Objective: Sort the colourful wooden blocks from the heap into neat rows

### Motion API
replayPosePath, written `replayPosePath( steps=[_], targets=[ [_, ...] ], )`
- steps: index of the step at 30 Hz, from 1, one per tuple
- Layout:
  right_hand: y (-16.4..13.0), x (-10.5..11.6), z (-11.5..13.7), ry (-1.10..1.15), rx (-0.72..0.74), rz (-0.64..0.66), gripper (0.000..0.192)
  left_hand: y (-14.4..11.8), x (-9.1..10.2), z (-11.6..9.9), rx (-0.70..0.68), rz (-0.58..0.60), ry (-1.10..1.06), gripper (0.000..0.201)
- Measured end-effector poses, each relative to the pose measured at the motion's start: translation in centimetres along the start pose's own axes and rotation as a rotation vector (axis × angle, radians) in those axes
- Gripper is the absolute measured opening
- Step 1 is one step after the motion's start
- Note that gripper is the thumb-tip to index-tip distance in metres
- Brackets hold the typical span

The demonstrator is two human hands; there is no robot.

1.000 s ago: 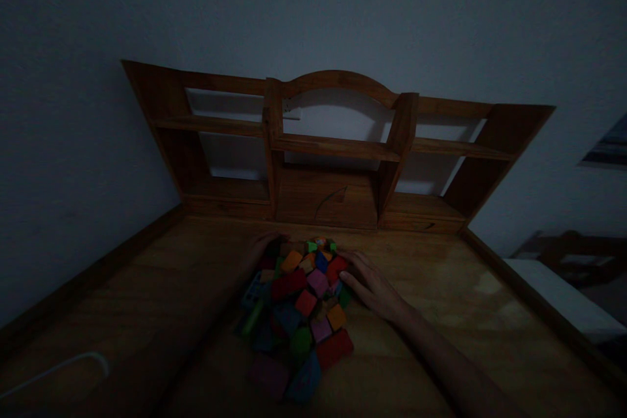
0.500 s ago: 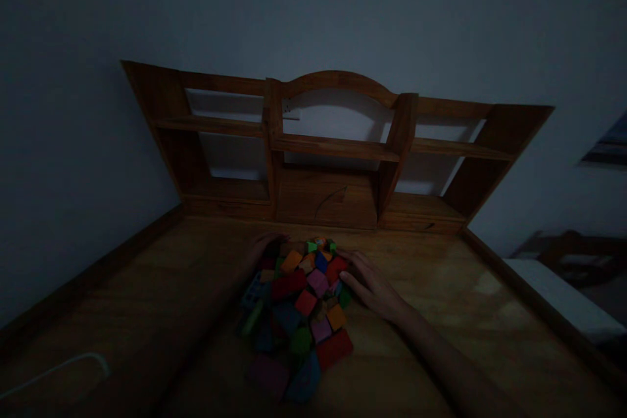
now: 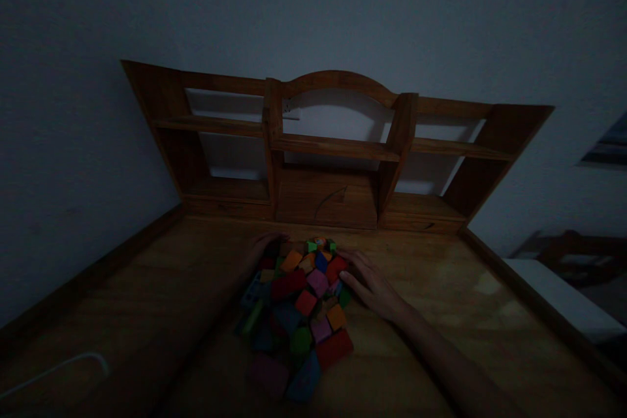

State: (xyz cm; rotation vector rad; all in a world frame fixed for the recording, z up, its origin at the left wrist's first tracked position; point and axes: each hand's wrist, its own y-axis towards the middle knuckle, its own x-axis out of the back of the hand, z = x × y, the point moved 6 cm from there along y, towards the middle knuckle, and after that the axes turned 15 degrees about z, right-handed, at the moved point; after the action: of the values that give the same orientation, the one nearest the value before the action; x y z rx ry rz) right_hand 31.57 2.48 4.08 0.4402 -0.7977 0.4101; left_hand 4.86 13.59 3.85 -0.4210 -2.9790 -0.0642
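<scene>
A heap of coloured blocks point(image 3: 298, 310) lies on the wooden desk point(image 3: 441, 287), in front of the shelf unit point(image 3: 333, 150). The right hand point(image 3: 375, 287) rests flat and unclenched against the heap's right edge, fingers touching the blocks. The left hand point(image 3: 259, 249) sits at the heap's far left corner; its grip is too dark to tell.

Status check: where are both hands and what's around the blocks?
Left hand and right hand open, flat against either side of the block pile. Pile heaped on wooden desk. White cord far left, apart.
</scene>
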Motion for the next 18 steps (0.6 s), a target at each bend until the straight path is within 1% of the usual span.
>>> replayPosePath(
  steps=[4,9,14,18],
  targets=[
    [0.0,0.0,0.2,0.005,-0.004,0.007,0.044,-0.1,-0.2,0.5,0.031,0.033,-0.025,0.038],
    [0.0,0.0,0.1,-0.001,-0.006,0.007,0.044,-0.1,0.2,1.3,0.036,0.052,-0.038,0.039],
    [0.0,-0.1,-0.2,-0.001,-0.002,0.020,0.046,1.6,0.5,2.1,0.025,0.097,-0.047,0.033],
    [0.0,-0.2,-0.4,-0.005,-0.014,0.028,0.046,2.8,0.7,2.7,-0.024,0.106,-0.053,0.026]
  ],
)
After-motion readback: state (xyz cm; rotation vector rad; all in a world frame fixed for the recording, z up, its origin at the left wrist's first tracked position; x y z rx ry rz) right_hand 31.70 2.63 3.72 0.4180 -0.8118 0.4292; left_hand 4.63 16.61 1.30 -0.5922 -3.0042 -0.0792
